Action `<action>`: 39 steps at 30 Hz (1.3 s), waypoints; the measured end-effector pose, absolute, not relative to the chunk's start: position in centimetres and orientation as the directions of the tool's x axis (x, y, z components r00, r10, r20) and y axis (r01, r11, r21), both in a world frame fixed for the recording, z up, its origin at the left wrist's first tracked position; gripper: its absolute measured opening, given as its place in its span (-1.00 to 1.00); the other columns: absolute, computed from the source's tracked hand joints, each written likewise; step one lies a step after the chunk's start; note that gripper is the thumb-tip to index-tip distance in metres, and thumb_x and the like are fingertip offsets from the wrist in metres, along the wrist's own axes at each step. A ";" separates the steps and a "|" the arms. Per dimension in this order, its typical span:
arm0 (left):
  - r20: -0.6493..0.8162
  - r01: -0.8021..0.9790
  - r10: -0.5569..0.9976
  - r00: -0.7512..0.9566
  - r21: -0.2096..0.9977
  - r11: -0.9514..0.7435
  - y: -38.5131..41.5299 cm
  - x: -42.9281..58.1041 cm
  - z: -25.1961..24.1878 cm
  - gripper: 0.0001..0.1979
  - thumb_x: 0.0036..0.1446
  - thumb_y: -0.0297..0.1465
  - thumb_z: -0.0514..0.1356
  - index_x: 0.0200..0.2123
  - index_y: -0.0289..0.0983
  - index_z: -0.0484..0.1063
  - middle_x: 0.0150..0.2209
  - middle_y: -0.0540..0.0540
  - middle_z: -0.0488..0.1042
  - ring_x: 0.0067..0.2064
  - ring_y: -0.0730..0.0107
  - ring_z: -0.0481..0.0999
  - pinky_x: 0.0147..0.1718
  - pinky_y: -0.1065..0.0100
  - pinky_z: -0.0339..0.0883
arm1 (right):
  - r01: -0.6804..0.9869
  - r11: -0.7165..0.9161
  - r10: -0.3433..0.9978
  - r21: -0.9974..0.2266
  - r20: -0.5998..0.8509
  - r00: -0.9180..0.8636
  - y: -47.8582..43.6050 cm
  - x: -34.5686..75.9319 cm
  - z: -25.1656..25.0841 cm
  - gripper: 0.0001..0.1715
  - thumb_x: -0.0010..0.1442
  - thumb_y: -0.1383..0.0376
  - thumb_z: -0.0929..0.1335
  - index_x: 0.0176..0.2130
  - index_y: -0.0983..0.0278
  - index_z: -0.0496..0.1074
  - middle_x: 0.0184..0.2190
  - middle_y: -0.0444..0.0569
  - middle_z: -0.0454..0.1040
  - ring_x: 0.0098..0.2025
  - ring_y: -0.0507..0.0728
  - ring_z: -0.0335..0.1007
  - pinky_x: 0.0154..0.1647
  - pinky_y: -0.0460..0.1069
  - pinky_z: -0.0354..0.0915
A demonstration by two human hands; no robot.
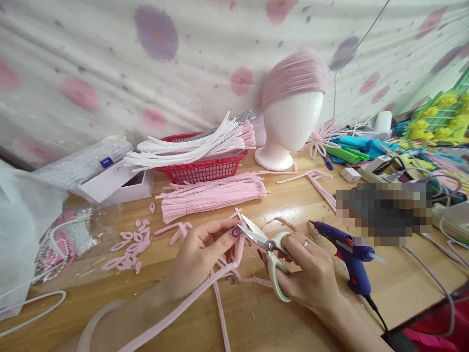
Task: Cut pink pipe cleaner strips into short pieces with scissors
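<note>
Pinched between the thumb and fingers of my left hand (212, 249) is a pink pipe cleaner (176, 315), which bends and trails toward the lower left. My right hand (311, 269) grips white-handled scissors (276, 266) through their loops. The scissor blades (252, 230) are parted, their tips right beside my left thumb and the pipe cleaner's upper end. Left of my left hand lie several small pink loops (132, 249) in a loose pile. Beyond both hands rests a thick bundle of pink pipe cleaners (216, 198).
Behind the bundle, a red basket (205, 168) carries white and pink pipe cleaners. A white foam head (293, 127) wears a pink wrap. The blue glue gun (348, 254) lies right of my right hand, its cord running off the front. At left are a white box (120, 181) and a bead bag (66, 242).
</note>
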State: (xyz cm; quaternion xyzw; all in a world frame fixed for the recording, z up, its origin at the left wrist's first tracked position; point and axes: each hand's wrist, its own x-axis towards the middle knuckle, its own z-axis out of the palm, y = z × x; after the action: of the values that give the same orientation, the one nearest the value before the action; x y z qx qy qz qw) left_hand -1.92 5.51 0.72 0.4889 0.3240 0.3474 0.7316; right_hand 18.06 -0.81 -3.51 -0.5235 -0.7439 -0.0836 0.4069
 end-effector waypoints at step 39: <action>-0.335 0.114 0.704 0.626 0.933 0.342 4.7 -0.2 -1.8 -0.78 0.05 -0.26 0.29 -0.34 -0.32 0.54 -0.43 -0.05 0.54 -0.46 0.43 0.53 -0.44 0.42 0.40 | -0.137 -0.103 0.925 -0.985 -0.146 0.352 0.2 17.2 -2.6 -0.62 -0.21 0.22 0.60 -0.48 0.28 0.40 -0.62 -0.20 0.44 -0.63 -0.04 0.27 -0.62 -0.16 0.19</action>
State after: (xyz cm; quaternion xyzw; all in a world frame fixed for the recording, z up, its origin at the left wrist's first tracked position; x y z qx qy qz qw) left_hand -0.22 4.72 -1.77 0.5362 0.3818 0.2035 0.7248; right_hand 17.24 0.24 -2.65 -0.5842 -0.3373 0.4588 0.5784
